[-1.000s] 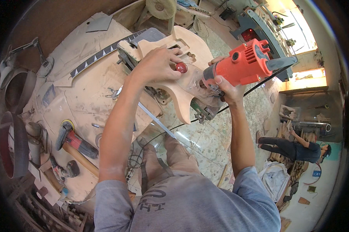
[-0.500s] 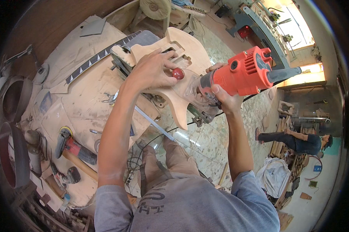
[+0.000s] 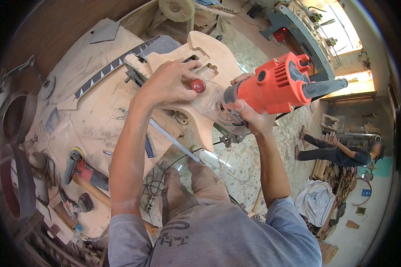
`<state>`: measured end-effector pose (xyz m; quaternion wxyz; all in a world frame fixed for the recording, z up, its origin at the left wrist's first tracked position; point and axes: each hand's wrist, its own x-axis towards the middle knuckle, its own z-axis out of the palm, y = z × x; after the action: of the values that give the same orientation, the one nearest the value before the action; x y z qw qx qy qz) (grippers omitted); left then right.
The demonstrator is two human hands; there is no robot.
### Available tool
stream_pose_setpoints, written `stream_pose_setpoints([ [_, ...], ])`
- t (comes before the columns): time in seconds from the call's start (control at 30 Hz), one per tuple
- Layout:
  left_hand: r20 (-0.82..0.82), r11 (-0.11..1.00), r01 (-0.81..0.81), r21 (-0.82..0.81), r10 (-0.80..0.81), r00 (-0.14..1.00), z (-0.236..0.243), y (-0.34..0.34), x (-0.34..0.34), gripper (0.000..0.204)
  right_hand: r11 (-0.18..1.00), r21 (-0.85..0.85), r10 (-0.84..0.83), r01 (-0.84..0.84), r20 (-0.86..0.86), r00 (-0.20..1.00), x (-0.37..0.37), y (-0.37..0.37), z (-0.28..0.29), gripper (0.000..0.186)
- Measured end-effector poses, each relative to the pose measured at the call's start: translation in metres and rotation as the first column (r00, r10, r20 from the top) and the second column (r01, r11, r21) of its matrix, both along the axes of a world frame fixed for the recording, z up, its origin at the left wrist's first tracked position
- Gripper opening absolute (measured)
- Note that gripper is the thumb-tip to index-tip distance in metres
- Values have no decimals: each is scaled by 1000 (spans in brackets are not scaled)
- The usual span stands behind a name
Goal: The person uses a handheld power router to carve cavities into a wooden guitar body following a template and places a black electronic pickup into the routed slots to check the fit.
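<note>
A pale wooden guitar body (image 3: 225, 53) with carved cavities is held at the edge of the bench, over a metal vise (image 3: 136, 73). On its face rests the clear base plate of a red trim router (image 3: 271, 91), tilted with its motor body toward the right. My right hand (image 3: 257, 118) is closed around the router's lower body, thumb on the near side. My left hand (image 3: 167, 84) lies over the guitar body, thumb and fingers about the round red knob (image 3: 198, 86) on the base plate. The router's bit cannot be made out.
A guitar neck (image 3: 116, 66) with pale triangular inlays lies on the dusty bench (image 3: 107, 98). A sander (image 3: 87, 169), a drill (image 3: 76, 200) and sanding belts (image 3: 16, 178) are at the left. Cables (image 3: 154, 191) trail on the floor. A person (image 3: 338, 151) stands at the right.
The router, its knob and both my hands have shifted slightly left across the guitar body. In the background the other person has taken a wider stance, a hand raised in front.
</note>
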<state>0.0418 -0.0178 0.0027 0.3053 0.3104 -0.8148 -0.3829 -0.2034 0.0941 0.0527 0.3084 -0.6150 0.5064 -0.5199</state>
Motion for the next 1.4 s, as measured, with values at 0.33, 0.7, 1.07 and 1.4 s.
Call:
stream_pose_setpoints([
  [0.33,47,1000,-23,22,22,999,2,4,-2,40,997,-34,68,-66,62,996,0,-1,6,56],
  [0.7,13,1000,-5,3,5,1000,-6,0,-2,42,1000,14,-9,9,24,1000,-1,6,-1,65],
  [1.07,93,997,20,69,-27,995,4,-1,2,43,999,-22,30,-29,35,999,4,7,1,61],
  [1.4,115,996,32,77,-41,992,5,-3,3,37,998,-52,23,-23,12,1000,8,7,-1,65],
])
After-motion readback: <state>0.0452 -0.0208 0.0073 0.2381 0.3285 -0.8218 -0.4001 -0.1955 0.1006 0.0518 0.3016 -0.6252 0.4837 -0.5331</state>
